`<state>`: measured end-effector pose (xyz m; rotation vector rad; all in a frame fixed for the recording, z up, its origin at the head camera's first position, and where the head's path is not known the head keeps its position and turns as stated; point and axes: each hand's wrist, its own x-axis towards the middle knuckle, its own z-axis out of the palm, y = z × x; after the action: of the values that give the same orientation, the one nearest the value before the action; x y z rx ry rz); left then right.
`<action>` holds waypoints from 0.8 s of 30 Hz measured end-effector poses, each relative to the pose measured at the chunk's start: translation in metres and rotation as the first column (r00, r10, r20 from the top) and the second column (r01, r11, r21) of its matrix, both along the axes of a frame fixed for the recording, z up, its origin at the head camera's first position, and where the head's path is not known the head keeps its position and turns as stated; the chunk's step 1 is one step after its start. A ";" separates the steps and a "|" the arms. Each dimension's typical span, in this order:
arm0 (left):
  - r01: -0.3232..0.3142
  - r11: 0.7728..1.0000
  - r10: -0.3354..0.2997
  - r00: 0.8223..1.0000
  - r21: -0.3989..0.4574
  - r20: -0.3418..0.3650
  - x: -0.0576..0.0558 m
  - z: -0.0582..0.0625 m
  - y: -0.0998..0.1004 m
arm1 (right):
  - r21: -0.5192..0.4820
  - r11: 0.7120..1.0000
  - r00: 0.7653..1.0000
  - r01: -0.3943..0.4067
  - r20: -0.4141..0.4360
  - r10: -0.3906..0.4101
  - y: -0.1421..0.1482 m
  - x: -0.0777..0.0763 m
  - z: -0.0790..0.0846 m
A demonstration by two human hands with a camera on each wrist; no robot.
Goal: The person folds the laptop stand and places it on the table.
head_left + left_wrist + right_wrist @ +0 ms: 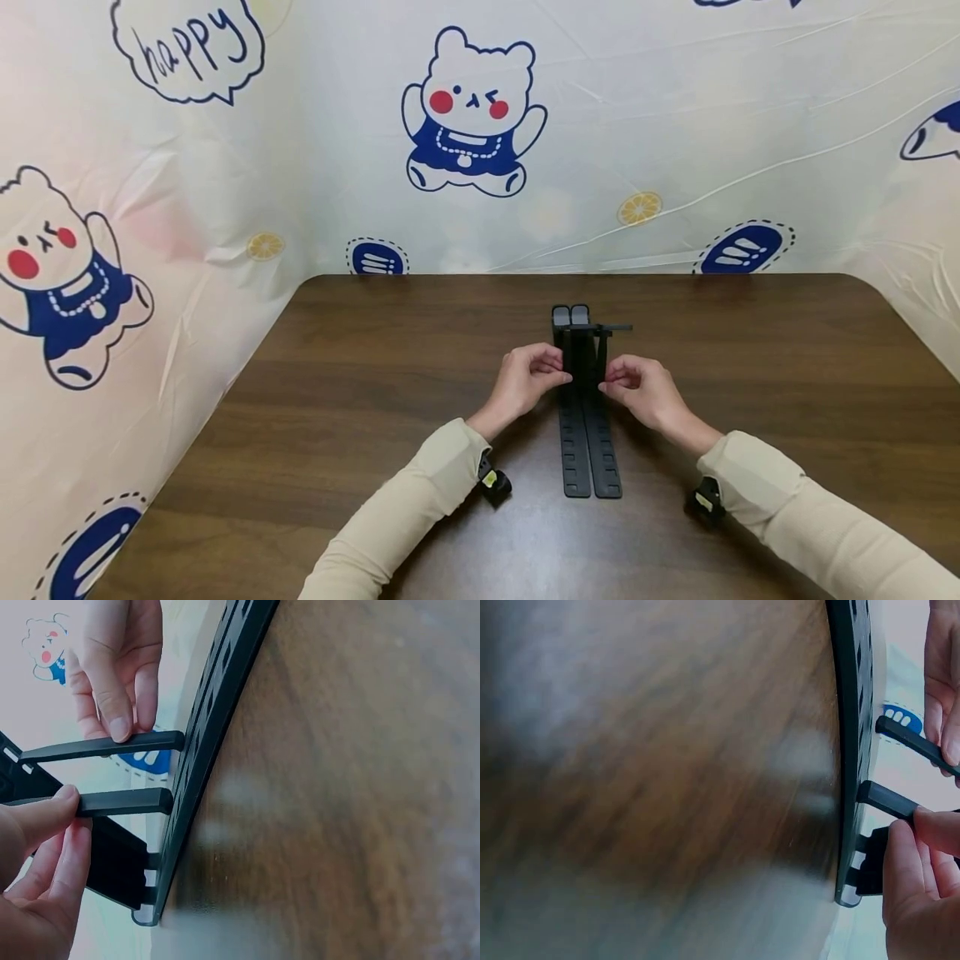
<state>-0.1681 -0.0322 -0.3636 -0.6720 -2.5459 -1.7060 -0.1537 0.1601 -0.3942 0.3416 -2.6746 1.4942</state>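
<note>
A black folding laptop stand (576, 450) lies on the table, with two long notched base bars side by side and an upper part raised at its far end. My left hand (528, 379) is at its left side, pinching one support leg (124, 801) between thumb and fingers. From the right side, my right hand (643, 390) pinches the other support leg (885, 799). In both wrist views the legs' free ends come right at the notched bars. Behind them, a dark panel (116, 859) slants up from the far end of the bars.
The brown wooden table (360, 433) has rounded far corners. A pale printed cloth (600, 125) with cartoon bears hangs behind it and along the left side. A small black camera (495, 486) is strapped at the left wrist, another (705, 502) at the right.
</note>
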 end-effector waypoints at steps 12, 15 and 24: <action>-0.075 0.997 0.076 0.997 0.034 -0.029 -0.026 -0.031 0.002 | 0.009 0.998 0.997 0.066 -0.048 -0.065 -0.007 -0.008 0.001; -0.094 0.994 0.096 0.995 0.049 -0.034 -0.029 -0.031 0.003 | -0.009 0.997 0.996 0.077 -0.038 -0.077 -0.008 -0.009 0.003; -0.123 0.991 0.125 0.991 0.049 -0.055 -0.038 -0.033 0.005 | -0.086 0.994 0.995 0.072 -0.060 -0.077 -0.008 -0.018 0.000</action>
<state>-0.2062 -0.0274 -0.3969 -0.5400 -2.4468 -1.6740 -0.1722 0.1524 -0.3942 0.2754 -2.5381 1.5417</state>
